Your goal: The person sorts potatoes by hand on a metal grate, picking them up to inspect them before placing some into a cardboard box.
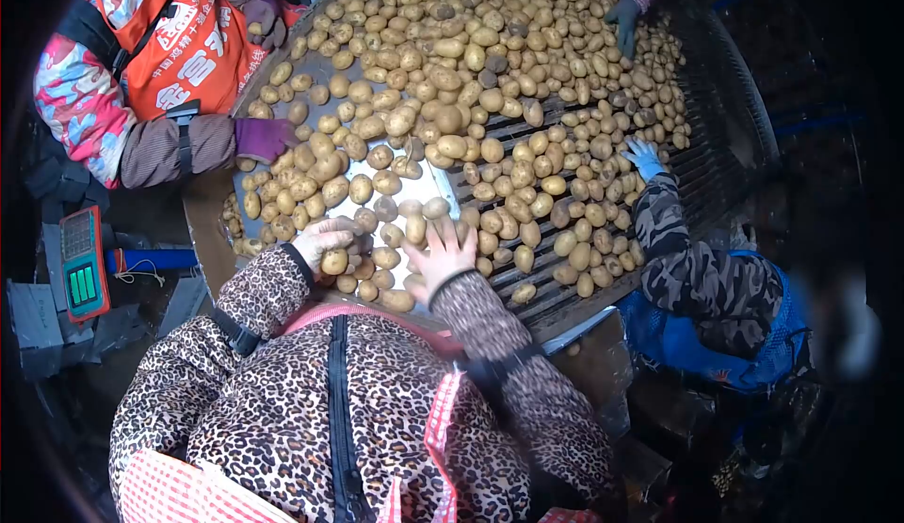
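Observation:
My left hand (pixel 320 240), in a pale glove, is curled round a potato (pixel 334 261) at the near edge of the heap. Darker potatoes lie against its fingertips. To its right, my right hand (pixel 441 259) rests palm down with its fingers spread, touching potatoes (pixel 415 229) around the fingertips. Nothing shows in its grip, though the palm's underside is hidden. Between and beyond both hands, a white board (pixel 428 187) shows through the loose potatoes.
A large heap of potatoes (pixel 452 43) covers the slatted table (pixel 716 99). A person's purple glove (pixel 265 139) touches it at left, a blue glove (pixel 645 158) at right, and a dark glove (pixel 624 24) at the far side. A digital scale (pixel 83 264) stands at left.

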Tool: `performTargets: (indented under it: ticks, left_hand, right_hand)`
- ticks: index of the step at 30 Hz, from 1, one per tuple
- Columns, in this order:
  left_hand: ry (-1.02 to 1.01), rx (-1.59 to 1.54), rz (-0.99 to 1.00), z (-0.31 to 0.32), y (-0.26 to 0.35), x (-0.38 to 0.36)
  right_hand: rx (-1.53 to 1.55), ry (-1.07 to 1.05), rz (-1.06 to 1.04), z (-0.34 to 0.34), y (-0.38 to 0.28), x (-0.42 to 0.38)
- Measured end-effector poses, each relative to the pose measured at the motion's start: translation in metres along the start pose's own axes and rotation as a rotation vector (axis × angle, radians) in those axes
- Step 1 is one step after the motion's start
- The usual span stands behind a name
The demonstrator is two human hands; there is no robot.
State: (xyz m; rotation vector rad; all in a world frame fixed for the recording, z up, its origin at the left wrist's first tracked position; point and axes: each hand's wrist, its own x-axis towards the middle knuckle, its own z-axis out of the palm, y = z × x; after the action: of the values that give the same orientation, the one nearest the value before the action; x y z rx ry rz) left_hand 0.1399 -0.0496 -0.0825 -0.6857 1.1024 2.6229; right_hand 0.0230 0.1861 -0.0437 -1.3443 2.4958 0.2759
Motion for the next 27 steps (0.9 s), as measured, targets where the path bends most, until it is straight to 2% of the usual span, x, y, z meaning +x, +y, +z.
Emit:
performTargets:
  ticks: [2, 3, 4, 6, 8, 9, 10, 12, 14, 17, 18, 20, 22, 25, 26, 27]
  left_hand:
    - [0.028, 0.033, 0.026, -0.007, -0.003, -0.013]
    - [0.065, 0.045, 0.001, -0.008, -0.004, -0.018]
    - [0.055, 0.049, -0.020, -0.009, -0.005, -0.021]
    - [0.035, 0.057, -0.044, -0.010, -0.005, -0.024]
    - [0.028, 0.124, -0.045, -0.006, -0.009, -0.025]
    - [0.022, 0.151, -0.054, -0.002, -0.010, -0.028]
    - [0.016, 0.180, -0.062, 0.001, -0.011, -0.032]
    - [0.022, 0.240, -0.045, -0.006, -0.020, -0.036]
    - [0.072, 0.238, -0.031, -0.006, -0.023, -0.050]
    - [0.191, 0.206, -0.020, -0.006, -0.021, -0.075]
    - [0.211, 0.189, -0.046, -0.006, -0.018, -0.080]
    - [0.232, 0.188, -0.007, -0.007, -0.020, -0.081]
    - [0.238, 0.221, 0.042, 0.003, -0.015, -0.077]
    - [0.180, 0.246, 0.062, 0.002, -0.009, -0.065]
    - [0.156, 0.232, 0.066, 0.000, -0.008, -0.061]
    - [0.178, 0.287, 0.112, -0.004, -0.009, -0.057]
  right_hand:
    - [0.089, 0.014, -0.046, 0.006, 0.015, -0.024]
    - [0.180, 0.089, -0.074, -0.001, 0.036, -0.022]
    - [0.415, 0.070, 0.038, -0.016, 0.061, -0.015]
    - [0.316, 0.403, 0.285, -0.030, 0.107, 0.007]
    - [0.549, 0.512, 0.540, -0.053, 0.146, 0.048]
    - [0.551, 0.534, 0.470, -0.049, 0.171, 0.075]
    - [0.615, 0.434, 0.531, -0.056, 0.179, 0.104]
    - [0.634, 0.376, 0.449, -0.059, 0.178, 0.165]
    - [0.678, 0.343, 0.425, -0.072, 0.151, 0.207]
    - [0.411, 0.090, 0.579, -0.119, 0.079, 0.214]
    - [0.487, 0.124, 0.529, -0.111, 0.068, 0.221]
    - [0.197, -0.070, 0.369, -0.109, 0.046, 0.224]
    - [0.161, 0.073, 0.185, -0.104, 0.023, 0.191]
    - [-0.024, 0.114, 0.031, -0.072, 0.020, 0.143]
    - [-0.083, 0.182, -0.004, -0.053, 0.025, 0.122]
    - [0.021, 0.319, 0.000, -0.026, 0.029, 0.109]
